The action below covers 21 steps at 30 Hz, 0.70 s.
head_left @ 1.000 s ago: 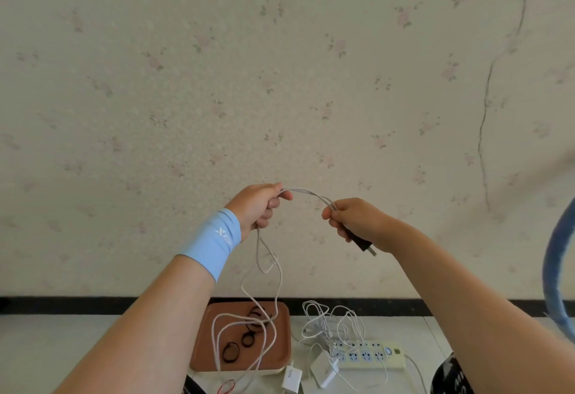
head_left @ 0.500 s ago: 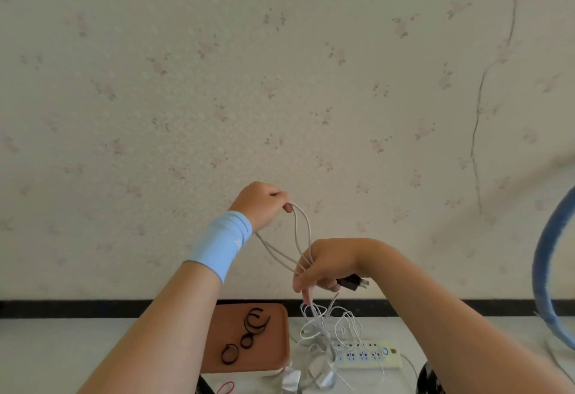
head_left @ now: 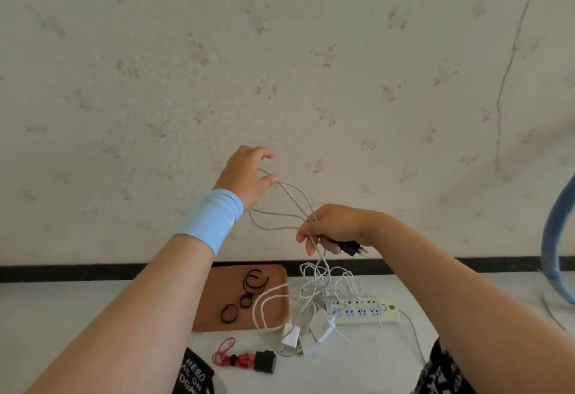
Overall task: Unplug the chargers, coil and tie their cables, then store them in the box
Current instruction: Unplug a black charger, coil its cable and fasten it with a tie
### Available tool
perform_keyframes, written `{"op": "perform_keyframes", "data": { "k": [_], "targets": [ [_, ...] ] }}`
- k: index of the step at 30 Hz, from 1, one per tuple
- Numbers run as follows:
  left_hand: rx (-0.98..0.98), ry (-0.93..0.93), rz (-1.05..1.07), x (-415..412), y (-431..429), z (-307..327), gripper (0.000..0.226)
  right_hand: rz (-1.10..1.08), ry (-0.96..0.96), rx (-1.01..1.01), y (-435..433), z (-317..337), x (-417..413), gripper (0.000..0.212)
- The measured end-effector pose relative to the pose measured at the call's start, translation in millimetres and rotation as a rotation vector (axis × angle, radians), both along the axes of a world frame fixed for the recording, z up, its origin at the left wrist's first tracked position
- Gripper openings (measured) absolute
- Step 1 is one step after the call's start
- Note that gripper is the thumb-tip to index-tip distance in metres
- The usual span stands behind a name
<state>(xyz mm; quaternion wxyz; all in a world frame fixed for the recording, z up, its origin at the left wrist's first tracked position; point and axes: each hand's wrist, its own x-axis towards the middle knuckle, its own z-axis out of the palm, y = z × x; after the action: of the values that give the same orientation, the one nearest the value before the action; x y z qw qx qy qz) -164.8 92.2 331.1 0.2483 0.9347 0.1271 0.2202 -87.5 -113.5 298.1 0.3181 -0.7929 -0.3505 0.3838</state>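
My right hand (head_left: 334,228) grips a bunch of loops of a grey-white cable (head_left: 281,216) together with its black plug (head_left: 350,247), which sticks out to the right. My left hand (head_left: 247,175), with a light blue wristband, is up and to the left with spread fingers, and the far end of the loops passes at its thumb. The cable hangs down from my right hand to white chargers (head_left: 292,336) on the floor. A brown box (head_left: 214,300) with black hair ties (head_left: 245,297) in it lies below my left forearm.
A white power strip (head_left: 367,311) lies right of the box with thin white cables (head_left: 329,284) tangled over it. A red-and-black tied charger (head_left: 249,361) lies in front of the box. A wall stands close behind. A blue curved tube (head_left: 553,238) is at the right edge.
My right hand dropped down and to the left, gathering the cable into loops. My left hand rose and loosened from a pinch to spread fingers. The cable no longer drapes over the box.
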Motion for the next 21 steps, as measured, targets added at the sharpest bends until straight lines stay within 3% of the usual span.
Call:
{"op": "perform_keyframes", "data": {
  "k": [3,5,8,11,15,18,21],
  "targets": [
    [0.147,-0.160,0.074,2.9,-8.7,-12.7,0.033,-0.022,-0.009,0.018,-0.6,-6.5,12.1,0.027],
    [0.096,-0.210,-0.059,0.1,-20.1,-20.7,0.026,-0.027,0.008,0.021,-0.3,-11.7,18.1,0.026],
    [-0.005,-0.030,-0.259,-3.2,-39.7,-34.0,0.029,-0.059,0.087,0.031,4.2,-17.8,23.7,0.024],
    [-0.005,0.247,-0.303,1.2,-49.8,-42.3,0.038,-0.090,0.246,0.063,8.0,-16.4,25.6,0.019],
    [0.005,0.126,-0.253,0.2,-40.9,-52.4,0.017,-0.050,0.390,0.113,8.8,-7.8,33.9,0.022],
    [0.009,0.269,-0.229,-1.4,-24.5,-64.8,0.004,-0.023,0.460,0.116,17.1,-12.5,43.1,0.026],
    [0.071,0.365,-0.234,-4.3,-6.9,-69.0,0.018,0.022,0.465,0.057,31.3,-23.8,49.9,0.027]
  ]
}}
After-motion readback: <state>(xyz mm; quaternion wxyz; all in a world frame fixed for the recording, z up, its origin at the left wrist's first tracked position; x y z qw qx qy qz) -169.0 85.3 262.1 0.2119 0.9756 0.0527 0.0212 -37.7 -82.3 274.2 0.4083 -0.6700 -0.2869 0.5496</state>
